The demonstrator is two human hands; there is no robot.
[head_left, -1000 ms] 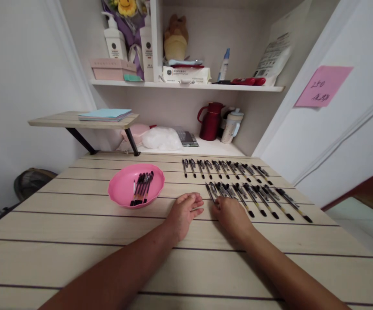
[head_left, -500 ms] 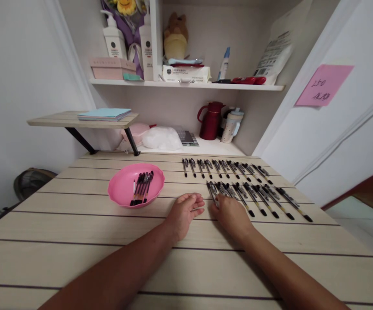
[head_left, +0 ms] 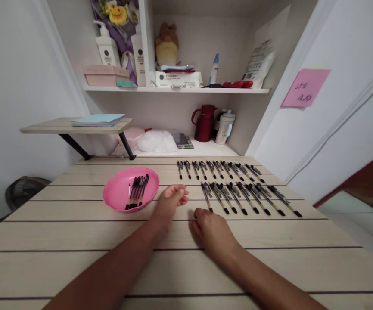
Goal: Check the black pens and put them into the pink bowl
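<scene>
We saw everything through one camera, worn on the person's head. From above the near edge of the table (head_left: 180, 269), we faced forward and down, with the forearms (head_left: 122, 262) entering from the bottom. Close to us, the left hand (head_left: 172, 197) and right hand (head_left: 210, 226) sat around mid-frame. Farther off, we faced the shelf (head_left: 202, 90) nearly straight on, above the table's far edge.

The left hand (head_left: 171, 199) and right hand (head_left: 214, 230) are bare, as are the left forearm (head_left: 115, 267) and right forearm (head_left: 257, 271), both smooth in outline and tapering towards the wrists. The fingers look slim, though finer details are too soft to judge.
</scene>
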